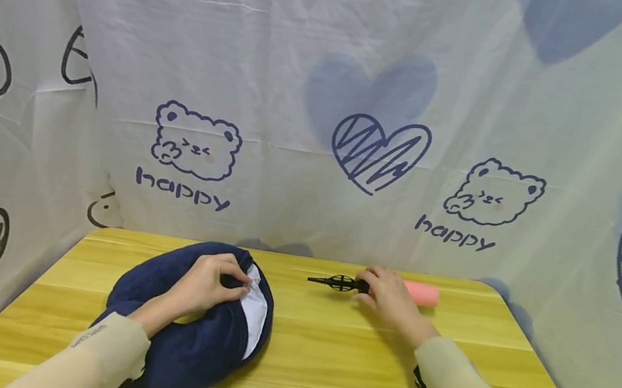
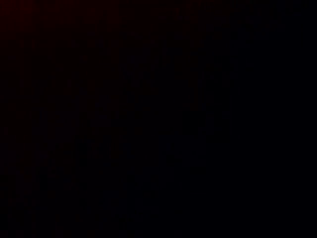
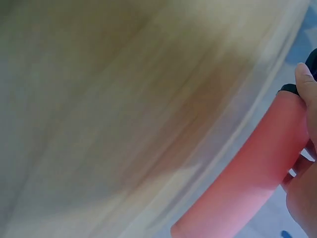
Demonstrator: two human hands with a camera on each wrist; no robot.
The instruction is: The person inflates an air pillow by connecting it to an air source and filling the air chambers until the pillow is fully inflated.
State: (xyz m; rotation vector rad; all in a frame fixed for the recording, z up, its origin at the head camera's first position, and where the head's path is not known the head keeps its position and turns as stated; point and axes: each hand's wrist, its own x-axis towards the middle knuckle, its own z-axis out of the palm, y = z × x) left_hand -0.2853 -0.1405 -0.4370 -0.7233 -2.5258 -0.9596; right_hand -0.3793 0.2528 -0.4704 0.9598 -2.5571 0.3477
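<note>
A dark blue U-shaped neck pillow (image 1: 206,345) lies on the left half of the table, with a white inner lining (image 1: 254,319) showing at its right end. My left hand (image 1: 209,282) is over the pillow, its thumb and fingertips pinching the lining near the top of that opening. On the right, my right hand (image 1: 392,298) grips a hand balloon pump (image 1: 422,294) with a pink cylinder and a black tapered nozzle (image 1: 341,283) aimed left. In the right wrist view the thumb (image 3: 303,74) lies by the pump's black collar. The left wrist view is almost wholly black.
The wood-grain table (image 1: 320,381) has rounded far corners. Behind it and at both sides hangs a white curtain (image 1: 277,182) printed with hearts and bears. A black strap (image 1: 420,383) shows under the right sleeve.
</note>
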